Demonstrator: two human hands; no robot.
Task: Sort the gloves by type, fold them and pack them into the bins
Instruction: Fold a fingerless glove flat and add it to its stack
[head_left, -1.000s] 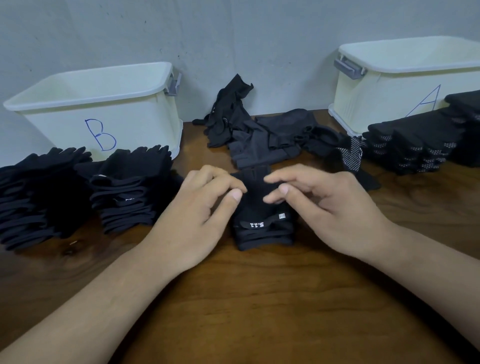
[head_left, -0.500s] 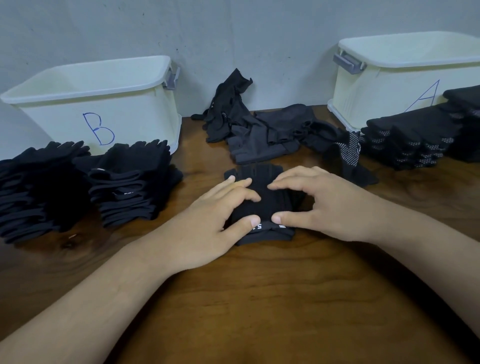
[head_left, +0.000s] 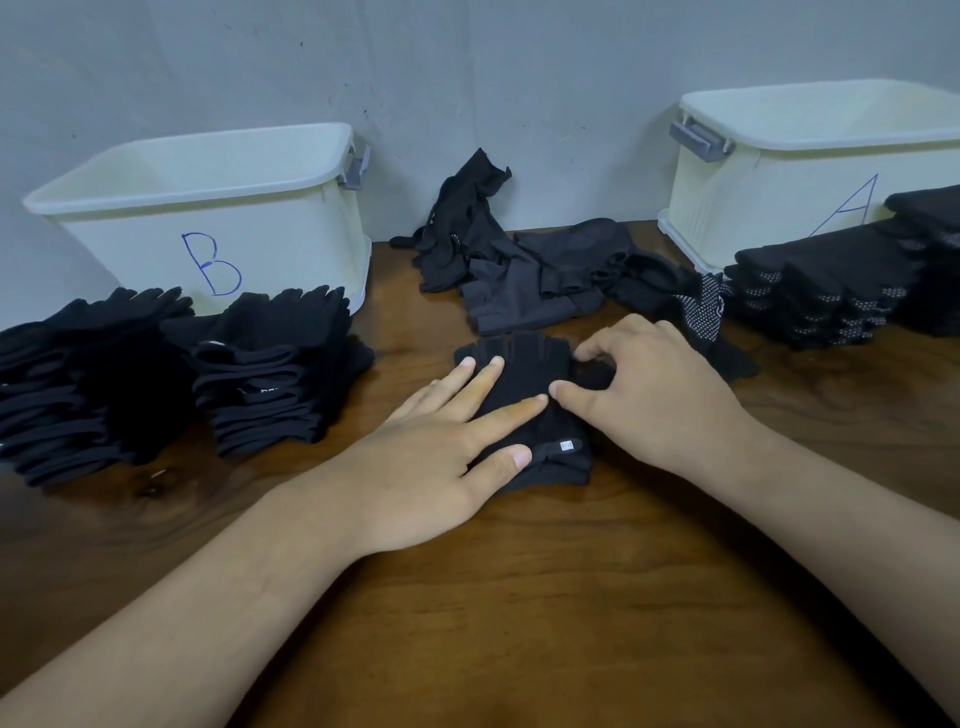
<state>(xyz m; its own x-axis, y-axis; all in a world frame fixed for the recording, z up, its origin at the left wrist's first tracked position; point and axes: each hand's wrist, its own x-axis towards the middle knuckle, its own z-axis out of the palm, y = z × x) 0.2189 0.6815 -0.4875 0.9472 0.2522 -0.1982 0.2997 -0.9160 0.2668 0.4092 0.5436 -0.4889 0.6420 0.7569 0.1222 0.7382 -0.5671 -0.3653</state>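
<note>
A plain grey-blue wall (head_left: 519, 78) fills the view from 10 to 2 o'clock, matte and flecked with small dark specks. Below it, a dark brown wooden bench (head_left: 519, 623) with visible grain runs down to 6 o'clock. The light is soft and even.

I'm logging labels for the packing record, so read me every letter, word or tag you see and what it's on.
"B": blue handwriting on the left bin.
"A": blue handwriting on the right bin.
White tag on the folded glove: too small to read.
White print in the left glove stack: blurred.
</note>
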